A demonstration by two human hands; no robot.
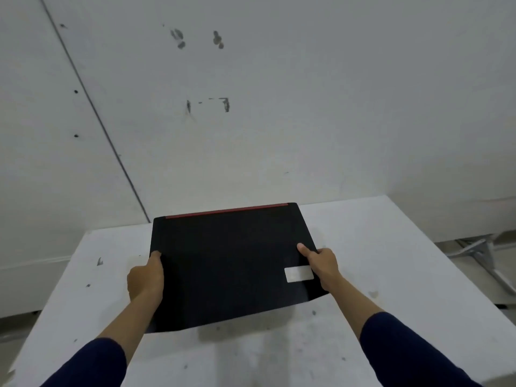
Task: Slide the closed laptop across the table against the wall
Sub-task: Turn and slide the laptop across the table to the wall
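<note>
A closed black laptop [229, 263] with a red strip along its far edge and a white sticker near its right side lies on the white table [391, 303]. Its far edge reaches the wall [279, 135] at the back of the table. My left hand [145, 277] grips the laptop's left edge, thumb on the lid. My right hand [321, 263] grips the right edge, thumb resting on the lid beside the sticker. The near edge of the laptop casts a shadow on the table and looks slightly raised.
The table top is scuffed with dark marks. The grey wall has smudges and a dark vertical seam [92, 107] at the left. A metal table leg frame [485, 258] stands on the floor at the right. Floor shows past the table's left edge.
</note>
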